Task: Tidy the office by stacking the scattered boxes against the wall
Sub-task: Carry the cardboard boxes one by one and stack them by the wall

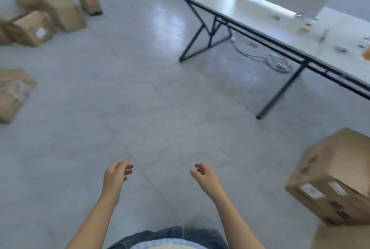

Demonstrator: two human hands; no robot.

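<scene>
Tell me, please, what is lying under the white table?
A coiled white cable lies on the floor between the table's black legs. The tabletop covers whatever is farther right.

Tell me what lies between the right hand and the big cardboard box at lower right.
Nothing but bare grey floor separates the right hand from the cardboard box, in the head view.

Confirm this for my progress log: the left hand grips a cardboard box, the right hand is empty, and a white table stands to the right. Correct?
No. In the head view the left hand grips nothing; its fingers are loosely curled and empty. The right hand is empty, and the white table stands to the right.
</scene>
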